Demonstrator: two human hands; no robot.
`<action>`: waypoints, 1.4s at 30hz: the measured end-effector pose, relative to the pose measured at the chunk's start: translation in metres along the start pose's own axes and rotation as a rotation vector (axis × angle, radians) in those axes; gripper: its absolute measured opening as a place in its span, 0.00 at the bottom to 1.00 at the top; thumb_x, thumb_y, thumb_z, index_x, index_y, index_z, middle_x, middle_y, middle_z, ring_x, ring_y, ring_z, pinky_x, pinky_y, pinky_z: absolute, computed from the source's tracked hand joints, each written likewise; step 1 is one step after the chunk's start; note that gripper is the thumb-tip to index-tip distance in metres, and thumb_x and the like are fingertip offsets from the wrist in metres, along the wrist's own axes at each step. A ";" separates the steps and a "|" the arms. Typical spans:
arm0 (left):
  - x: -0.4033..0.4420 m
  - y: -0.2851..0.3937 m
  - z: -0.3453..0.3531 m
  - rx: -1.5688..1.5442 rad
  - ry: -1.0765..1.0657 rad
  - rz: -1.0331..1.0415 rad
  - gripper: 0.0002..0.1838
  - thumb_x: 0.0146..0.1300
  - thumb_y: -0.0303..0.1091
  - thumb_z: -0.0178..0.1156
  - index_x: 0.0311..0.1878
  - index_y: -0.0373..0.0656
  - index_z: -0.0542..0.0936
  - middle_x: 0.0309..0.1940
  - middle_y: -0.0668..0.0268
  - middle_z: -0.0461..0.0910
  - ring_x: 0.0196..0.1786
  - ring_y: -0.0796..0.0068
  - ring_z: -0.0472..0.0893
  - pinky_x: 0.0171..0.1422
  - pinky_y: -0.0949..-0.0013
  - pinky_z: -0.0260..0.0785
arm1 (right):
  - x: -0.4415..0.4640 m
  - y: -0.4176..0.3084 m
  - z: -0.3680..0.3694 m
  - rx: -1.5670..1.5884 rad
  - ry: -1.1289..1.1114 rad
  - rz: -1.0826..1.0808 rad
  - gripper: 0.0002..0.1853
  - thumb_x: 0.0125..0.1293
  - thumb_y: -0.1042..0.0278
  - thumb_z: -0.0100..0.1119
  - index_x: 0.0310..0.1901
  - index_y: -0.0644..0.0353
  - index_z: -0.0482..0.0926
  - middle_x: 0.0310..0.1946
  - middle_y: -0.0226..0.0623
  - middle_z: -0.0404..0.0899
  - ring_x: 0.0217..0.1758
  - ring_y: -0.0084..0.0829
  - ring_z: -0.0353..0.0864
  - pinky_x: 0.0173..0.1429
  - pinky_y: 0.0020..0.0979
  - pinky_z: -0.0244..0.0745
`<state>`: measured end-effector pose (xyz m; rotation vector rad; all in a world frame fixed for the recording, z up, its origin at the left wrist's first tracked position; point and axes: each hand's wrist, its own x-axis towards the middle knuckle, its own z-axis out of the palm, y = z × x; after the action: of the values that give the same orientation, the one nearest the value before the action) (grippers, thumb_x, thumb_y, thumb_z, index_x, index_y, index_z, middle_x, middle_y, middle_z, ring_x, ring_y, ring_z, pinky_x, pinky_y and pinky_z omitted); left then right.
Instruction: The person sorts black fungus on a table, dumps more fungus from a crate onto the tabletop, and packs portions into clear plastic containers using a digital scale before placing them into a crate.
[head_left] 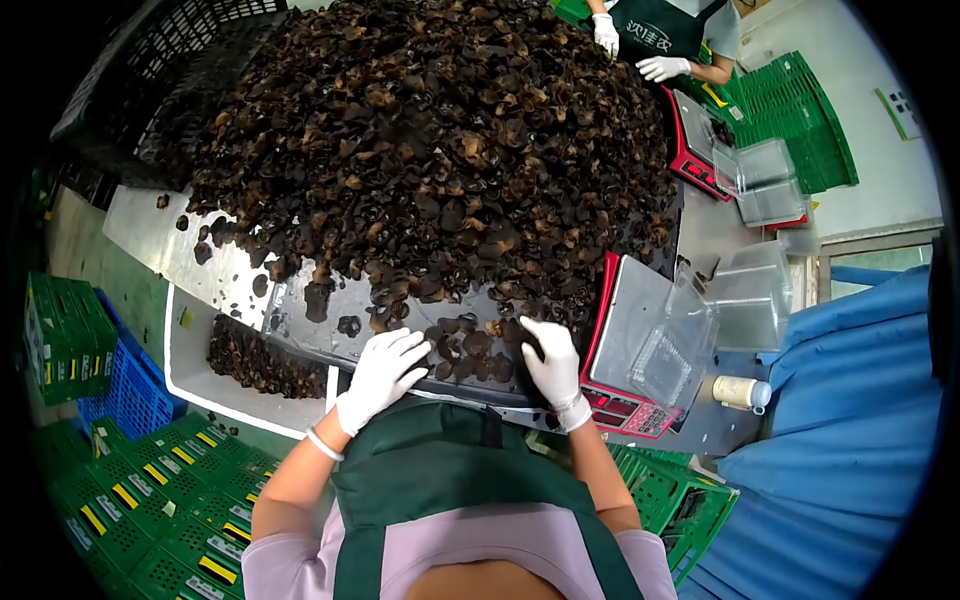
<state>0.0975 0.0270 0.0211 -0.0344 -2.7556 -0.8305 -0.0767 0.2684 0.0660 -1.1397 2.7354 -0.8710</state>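
Both my hands wear white gloves at the near edge of a grey metal table [310,335]. My left hand [383,370] rests palm down at the left of a small group of dark wood ear mushrooms [470,350], its fingers stretched out. On the group's right side is my right hand [553,368], with thumb and forefinger apart and nothing seen between them. A large heap of brown-black wood ears [430,150] covers the table beyond. Right of my right hand stands a red digital scale [625,330] bearing a clear plastic tray [662,368].
Stacked clear trays [750,295] and a capped bottle [740,392] stand on the right. A white bin [180,340] holds more wood ears at left. Black crates [120,100] and green crates [170,490] surround the table. A co-worker's gloved hand [663,68] is near a second scale [690,140].
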 end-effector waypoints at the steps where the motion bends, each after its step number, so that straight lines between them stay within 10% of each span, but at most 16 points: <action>1: -0.004 0.001 -0.004 -0.005 0.000 -0.031 0.26 0.53 0.41 0.67 0.56 0.44 0.77 0.57 0.61 0.75 0.62 0.59 0.72 0.66 0.58 0.60 | -0.008 0.000 0.000 0.014 -0.113 0.075 0.27 0.52 0.73 0.67 0.57 0.54 0.77 0.50 0.42 0.77 0.56 0.42 0.74 0.62 0.37 0.69; 9: -0.007 0.005 -0.006 -0.052 -0.132 -0.065 0.42 0.46 0.43 0.72 0.66 0.40 0.67 0.67 0.55 0.65 0.70 0.53 0.62 0.69 0.57 0.59 | -0.022 -0.014 0.035 -0.035 -0.208 0.045 0.46 0.45 0.55 0.75 0.67 0.55 0.65 0.66 0.46 0.62 0.69 0.49 0.60 0.69 0.43 0.60; 17: 0.009 -0.001 0.012 -0.075 -0.044 -0.096 0.45 0.42 0.36 0.74 0.66 0.39 0.66 0.68 0.53 0.62 0.72 0.49 0.58 0.70 0.55 0.58 | -0.001 -0.018 0.034 -0.057 0.080 -0.055 0.19 0.51 0.71 0.67 0.48 0.54 0.82 0.44 0.34 0.79 0.50 0.38 0.76 0.54 0.37 0.72; 21: 0.011 0.002 0.014 -0.072 -0.054 -0.051 0.45 0.43 0.37 0.74 0.66 0.40 0.66 0.68 0.54 0.62 0.72 0.49 0.59 0.70 0.55 0.58 | 0.031 -0.012 0.047 -0.421 -0.186 -0.141 0.08 0.54 0.67 0.60 0.37 0.50 0.80 0.39 0.33 0.77 0.42 0.35 0.76 0.46 0.38 0.71; 25: -0.007 -0.005 0.005 -0.096 -0.046 -0.097 0.44 0.45 0.43 0.72 0.67 0.40 0.66 0.69 0.52 0.62 0.72 0.48 0.58 0.70 0.55 0.58 | 0.039 -0.012 0.024 0.272 -0.017 0.265 0.08 0.54 0.73 0.63 0.37 0.55 0.80 0.33 0.32 0.80 0.40 0.29 0.80 0.46 0.28 0.75; 29: -0.013 -0.002 0.011 -0.111 -0.089 -0.051 0.47 0.45 0.46 0.72 0.67 0.38 0.64 0.69 0.50 0.61 0.73 0.46 0.57 0.72 0.52 0.55 | 0.045 -0.121 0.006 0.906 -0.190 0.059 0.15 0.58 0.72 0.64 0.48 0.61 0.80 0.42 0.39 0.80 0.47 0.29 0.80 0.52 0.25 0.75; 34: 0.012 0.008 0.013 -0.215 -0.082 0.000 0.47 0.49 0.51 0.69 0.69 0.38 0.62 0.70 0.50 0.58 0.73 0.43 0.54 0.74 0.50 0.51 | 0.043 -0.054 0.030 0.227 0.055 -0.096 0.13 0.55 0.70 0.66 0.43 0.62 0.81 0.43 0.41 0.79 0.46 0.38 0.80 0.52 0.33 0.75; 37: 0.040 0.018 0.020 -0.193 -0.151 0.018 0.44 0.49 0.52 0.68 0.69 0.46 0.65 0.71 0.53 0.58 0.74 0.44 0.52 0.74 0.48 0.49 | 0.005 -0.022 0.037 -0.230 -0.226 -0.034 0.16 0.47 0.63 0.70 0.39 0.56 0.80 0.43 0.37 0.77 0.49 0.38 0.75 0.51 0.38 0.72; 42: 0.054 0.016 0.045 -0.026 -0.210 0.144 0.37 0.50 0.47 0.69 0.64 0.49 0.70 0.69 0.58 0.62 0.74 0.50 0.54 0.74 0.43 0.46 | -0.009 -0.030 0.062 -0.204 -0.018 0.004 0.17 0.45 0.68 0.69 0.39 0.55 0.76 0.41 0.34 0.77 0.47 0.38 0.75 0.53 0.37 0.69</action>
<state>0.0356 0.0625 0.0076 -0.3398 -2.8920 -0.8680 -0.0348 0.2279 0.0281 -1.1658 2.8634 -0.5882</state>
